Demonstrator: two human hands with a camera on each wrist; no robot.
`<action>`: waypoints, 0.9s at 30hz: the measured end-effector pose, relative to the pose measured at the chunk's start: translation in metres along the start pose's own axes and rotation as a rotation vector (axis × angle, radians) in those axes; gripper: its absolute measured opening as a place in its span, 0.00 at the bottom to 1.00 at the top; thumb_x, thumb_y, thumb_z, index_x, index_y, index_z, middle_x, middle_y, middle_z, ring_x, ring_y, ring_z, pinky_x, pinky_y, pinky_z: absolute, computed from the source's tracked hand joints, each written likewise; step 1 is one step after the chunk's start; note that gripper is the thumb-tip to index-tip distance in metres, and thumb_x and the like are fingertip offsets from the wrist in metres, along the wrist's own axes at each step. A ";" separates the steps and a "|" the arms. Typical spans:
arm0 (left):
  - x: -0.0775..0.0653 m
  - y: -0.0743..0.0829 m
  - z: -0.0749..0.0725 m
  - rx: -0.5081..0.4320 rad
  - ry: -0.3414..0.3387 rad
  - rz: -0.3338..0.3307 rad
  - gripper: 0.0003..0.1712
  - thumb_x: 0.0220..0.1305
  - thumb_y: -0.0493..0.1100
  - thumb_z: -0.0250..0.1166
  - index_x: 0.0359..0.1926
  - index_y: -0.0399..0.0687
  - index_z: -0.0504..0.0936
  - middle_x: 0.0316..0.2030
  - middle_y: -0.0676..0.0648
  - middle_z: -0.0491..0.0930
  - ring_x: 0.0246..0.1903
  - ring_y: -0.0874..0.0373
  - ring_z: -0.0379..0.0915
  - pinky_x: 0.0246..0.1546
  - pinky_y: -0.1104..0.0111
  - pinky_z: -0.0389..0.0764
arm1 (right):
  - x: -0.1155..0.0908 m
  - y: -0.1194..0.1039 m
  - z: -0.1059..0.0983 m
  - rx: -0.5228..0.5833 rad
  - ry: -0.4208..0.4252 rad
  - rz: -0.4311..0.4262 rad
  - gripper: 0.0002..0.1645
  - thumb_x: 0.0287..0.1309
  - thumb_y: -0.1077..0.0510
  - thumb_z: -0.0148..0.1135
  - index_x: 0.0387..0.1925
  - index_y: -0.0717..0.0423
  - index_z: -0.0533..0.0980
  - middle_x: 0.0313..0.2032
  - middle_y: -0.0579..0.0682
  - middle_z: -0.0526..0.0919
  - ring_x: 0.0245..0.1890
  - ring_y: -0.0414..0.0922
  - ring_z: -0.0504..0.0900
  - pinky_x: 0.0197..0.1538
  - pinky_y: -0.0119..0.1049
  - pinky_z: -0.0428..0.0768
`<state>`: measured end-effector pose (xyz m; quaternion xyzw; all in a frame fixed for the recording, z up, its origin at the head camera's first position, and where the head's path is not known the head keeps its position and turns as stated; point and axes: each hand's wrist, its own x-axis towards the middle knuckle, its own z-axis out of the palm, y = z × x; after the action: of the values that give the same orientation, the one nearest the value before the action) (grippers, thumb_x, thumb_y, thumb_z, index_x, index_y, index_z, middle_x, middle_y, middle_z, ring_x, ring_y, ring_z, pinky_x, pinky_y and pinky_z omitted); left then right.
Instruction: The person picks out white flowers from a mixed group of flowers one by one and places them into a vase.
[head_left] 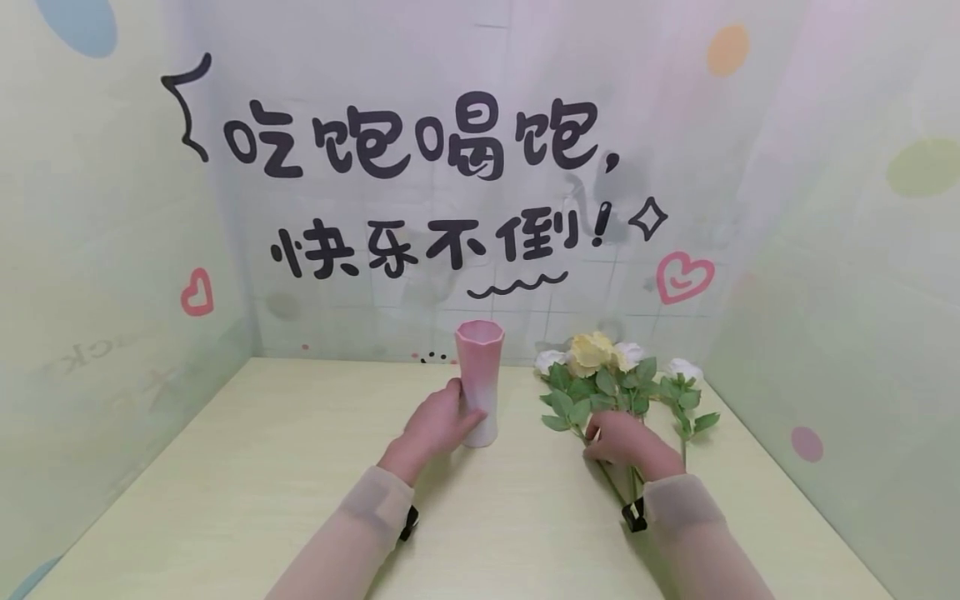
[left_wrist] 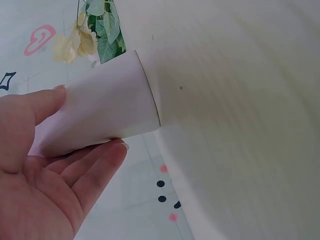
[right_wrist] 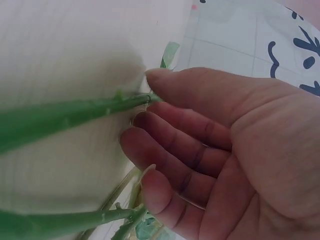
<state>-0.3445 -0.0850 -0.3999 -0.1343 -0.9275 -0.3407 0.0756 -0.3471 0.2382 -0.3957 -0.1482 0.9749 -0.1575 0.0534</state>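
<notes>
A tall vase [head_left: 480, 358], pink at its faceted rim and fading to white below, stands upright on the table. My left hand [head_left: 435, 423] grips its lower half, thumb on one side and fingers on the other; the vase's white base [left_wrist: 105, 102] fills the middle of the left wrist view. At the right lie artificial flowers: a yellow flower [head_left: 592, 353], white flowers [head_left: 551, 359] and green leaves. Over their stems, my right hand [head_left: 628, 440] pinches one green stem [right_wrist: 80, 115] between thumb and index finger. Its other fingers are curled, with another stem [right_wrist: 70, 222] below them.
A separate white flower [head_left: 684, 369] with its own stem lies right of the right hand, near the table's right edge. The pale wood table [head_left: 247, 492] meets a printed back wall [head_left: 360, 325] with large black characters. Printed side walls [head_left: 847, 333] enclose it.
</notes>
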 end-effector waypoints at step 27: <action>-0.003 0.001 0.007 0.018 0.012 -0.016 0.38 0.77 0.49 0.70 0.74 0.28 0.69 0.64 0.30 0.84 0.60 0.37 0.86 0.64 0.44 0.86 | -0.001 0.001 0.007 0.101 -0.017 0.011 0.08 0.61 0.65 0.68 0.43 0.60 0.87 0.30 0.47 0.87 0.29 0.42 0.83 0.43 0.42 0.87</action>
<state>-0.3420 -0.0806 -0.4055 -0.1239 -0.9310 -0.3339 0.0798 -0.3449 0.2375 -0.4030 -0.1414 0.9660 -0.2048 0.0701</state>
